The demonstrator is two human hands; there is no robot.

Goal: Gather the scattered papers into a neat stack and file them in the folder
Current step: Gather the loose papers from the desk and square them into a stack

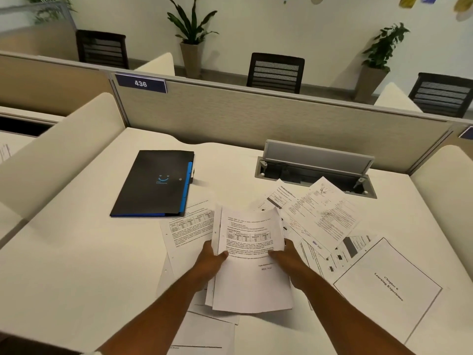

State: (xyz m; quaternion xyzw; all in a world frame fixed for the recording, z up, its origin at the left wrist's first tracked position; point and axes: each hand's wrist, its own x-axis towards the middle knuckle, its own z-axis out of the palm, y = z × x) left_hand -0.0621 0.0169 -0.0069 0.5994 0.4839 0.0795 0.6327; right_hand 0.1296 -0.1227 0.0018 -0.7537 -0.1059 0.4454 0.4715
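Note:
Both hands hold a small bundle of printed papers (249,275) above the white desk (76,265). My left hand (211,260) grips its left edge with the thumb on top. My right hand (290,265) grips its right edge the same way. Several more sheets lie scattered beneath and around it: a table-printed page (189,226) to the left, overlapping text pages (322,213) to the upper right, a bordered title page (386,285) at the right, another sheet (204,334) near the front edge. The black folder (156,184) with blue edging lies shut at the upper left.
An open cable tray with a raised grey lid (317,160) is set into the desk behind the papers. A fabric partition (256,116) labelled 436 closes the far side. Cream side dividers (58,144) flank the desk on both sides.

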